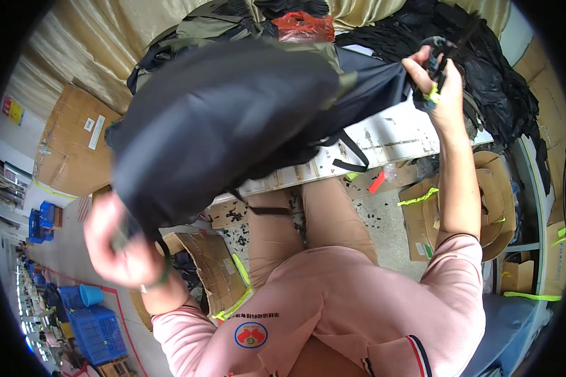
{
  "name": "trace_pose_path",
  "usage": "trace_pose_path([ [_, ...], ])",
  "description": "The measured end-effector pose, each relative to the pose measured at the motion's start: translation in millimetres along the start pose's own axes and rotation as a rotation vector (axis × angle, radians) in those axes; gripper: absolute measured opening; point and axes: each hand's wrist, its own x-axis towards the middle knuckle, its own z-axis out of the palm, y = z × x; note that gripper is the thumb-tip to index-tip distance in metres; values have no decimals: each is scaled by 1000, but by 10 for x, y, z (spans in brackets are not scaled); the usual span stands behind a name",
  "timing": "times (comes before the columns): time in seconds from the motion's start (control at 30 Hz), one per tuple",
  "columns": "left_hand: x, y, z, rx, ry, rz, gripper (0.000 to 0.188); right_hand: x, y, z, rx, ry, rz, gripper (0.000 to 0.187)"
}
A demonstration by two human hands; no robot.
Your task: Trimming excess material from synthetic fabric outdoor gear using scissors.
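Black fabric (232, 119) spreads over the desk (390, 135), its far-right end clamped in the right grip (445, 94); the left grip (122, 245) is too blurred to tell. Below, an open cardboard box (223, 276) contains dark material (185, 267).

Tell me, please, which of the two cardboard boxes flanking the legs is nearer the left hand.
The left-side cardboard box sits by the left hand; the right-side cardboard box lies beyond the legs.

Both arms (460, 182) were held apart; the right hand (445, 94) was raised high, fingers (418, 74) curled; the left hand (122, 245) was held lower, blurred.
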Motion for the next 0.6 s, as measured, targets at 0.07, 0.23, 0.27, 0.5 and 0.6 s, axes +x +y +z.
trace_pose_path([
  [0.07, 83, 547, 15, 300, -736, 231, 33, 68, 166, 100, -80, -61, -75, 18],
  [0.23, -1520, 213, 816, 29, -1528, 7, 59, -238, 1570, -50, -192, -147, 80, 20],
  [0.27, -1862, 77, 870, 28, -1572, 104, 56, -405, 1910, -158, -281, -141, 158, 22],
  [0.5, -1775, -698, 917, 3, -1115, -418, 23, -1405, 1205, 194, -95, -243, 534, 22],
  [0.6, -1955, -1062, 660, 273, -1115, -414, 30, -1748, 1068, 320, 178, -412, 671, 27],
])
